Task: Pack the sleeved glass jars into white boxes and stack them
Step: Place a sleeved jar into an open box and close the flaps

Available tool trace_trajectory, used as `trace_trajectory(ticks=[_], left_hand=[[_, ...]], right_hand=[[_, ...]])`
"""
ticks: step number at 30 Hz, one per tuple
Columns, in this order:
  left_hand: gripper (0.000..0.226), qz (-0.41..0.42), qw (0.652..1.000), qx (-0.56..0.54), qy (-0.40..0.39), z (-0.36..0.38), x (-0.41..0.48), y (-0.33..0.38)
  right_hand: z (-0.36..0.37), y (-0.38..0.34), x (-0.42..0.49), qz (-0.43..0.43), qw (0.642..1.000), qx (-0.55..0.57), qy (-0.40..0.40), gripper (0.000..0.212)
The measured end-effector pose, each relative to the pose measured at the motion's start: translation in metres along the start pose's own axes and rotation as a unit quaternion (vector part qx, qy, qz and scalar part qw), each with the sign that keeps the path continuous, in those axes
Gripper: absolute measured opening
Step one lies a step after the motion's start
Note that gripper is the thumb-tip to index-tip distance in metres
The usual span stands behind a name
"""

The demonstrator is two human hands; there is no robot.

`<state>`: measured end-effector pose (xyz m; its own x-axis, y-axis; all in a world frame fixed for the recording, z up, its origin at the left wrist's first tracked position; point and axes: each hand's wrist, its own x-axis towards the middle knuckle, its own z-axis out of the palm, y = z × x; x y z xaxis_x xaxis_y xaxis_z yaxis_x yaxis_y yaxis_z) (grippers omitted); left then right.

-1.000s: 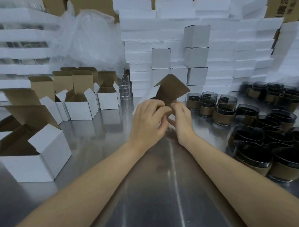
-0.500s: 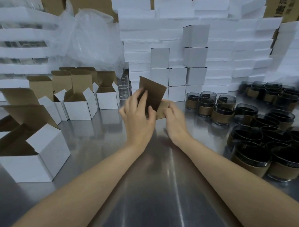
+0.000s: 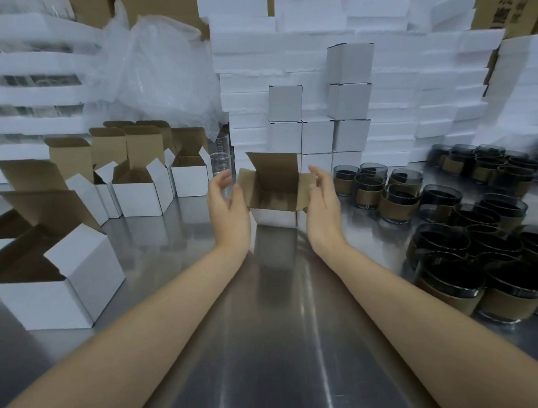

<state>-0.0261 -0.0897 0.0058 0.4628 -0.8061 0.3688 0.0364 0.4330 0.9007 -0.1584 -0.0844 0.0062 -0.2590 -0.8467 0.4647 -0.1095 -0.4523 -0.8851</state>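
An open white box (image 3: 273, 217) with a brown inside stands upright mid-table, its lid and side flaps raised. My left hand (image 3: 227, 205) hovers at its left flap, fingers loosely curled, holding nothing. On the other side, my right hand (image 3: 321, 201) touches the right flap with relaxed fingers. Several dark glass jars with brown sleeves (image 3: 397, 204) crowd the table to the right. Closed white boxes (image 3: 317, 137) are stacked just behind the open box.
Several open white boxes (image 3: 140, 191) stand at the left, the nearest one (image 3: 79, 273) by my left forearm. A clear glass (image 3: 220, 166) stands behind my left hand. White foam trays (image 3: 410, 83) and a plastic bag (image 3: 160, 69) wall off the back of the steel table (image 3: 277, 342).
The folded box that both hands were working on now stands open on the table. Both hands have let go and moved apart to its sides.
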Motion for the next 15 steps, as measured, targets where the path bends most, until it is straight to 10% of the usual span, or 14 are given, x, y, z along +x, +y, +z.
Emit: trace_trajectory(ticks=[8,15], left_hand=[[0.047,-0.158,0.982,-0.023,-0.105,0.0,0.013,-0.001],[0.041,-0.091,0.97,0.148,-0.172,-0.001,0.004,0.002]], right_hand=[[-0.005,0.007,0.008,0.024,0.998,-0.051,-0.005,0.042],[0.0,0.017,0.012,0.108,0.982,-0.121,-0.092,0.05]])
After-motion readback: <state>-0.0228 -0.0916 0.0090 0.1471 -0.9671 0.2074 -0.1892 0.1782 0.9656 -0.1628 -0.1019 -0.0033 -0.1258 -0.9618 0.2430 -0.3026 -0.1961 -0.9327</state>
